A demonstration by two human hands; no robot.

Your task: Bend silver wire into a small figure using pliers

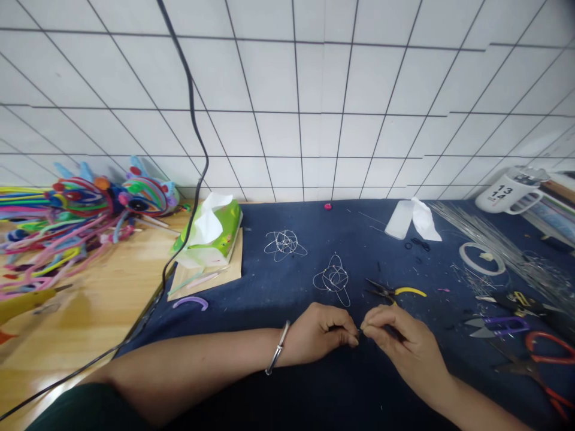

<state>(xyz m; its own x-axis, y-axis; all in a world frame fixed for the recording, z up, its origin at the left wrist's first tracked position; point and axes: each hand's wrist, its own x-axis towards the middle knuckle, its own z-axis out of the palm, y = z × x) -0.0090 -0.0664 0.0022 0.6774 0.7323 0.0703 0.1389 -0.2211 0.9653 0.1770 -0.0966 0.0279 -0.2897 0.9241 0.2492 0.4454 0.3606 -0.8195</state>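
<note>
My left hand [327, 333], with a silver bangle [278, 348] on its wrist, is closed in a pinch at the front of the dark blue cloth. Fingertip to fingertip with it, my right hand [398, 335] pinches too. Something tiny and dark sits between the fingertips, too small to name. Just beyond my hands lies a bent-wire shape [335, 278] with loops round a coiled centre. A second wire shape [286, 242] rests farther back to the left. Pliers with yellow handles [395, 291] lie right behind my right hand.
On the right are purple scissors [498, 325], red-handled scissors [534, 362], a wire coil [481, 258], many straight wires [489, 239] and a white mug [507, 190]. A tissue pack [211, 230] stands at left; a black cable [192, 108] hangs before it. Colourful pipe-cleaner figures [90, 197] lie far left.
</note>
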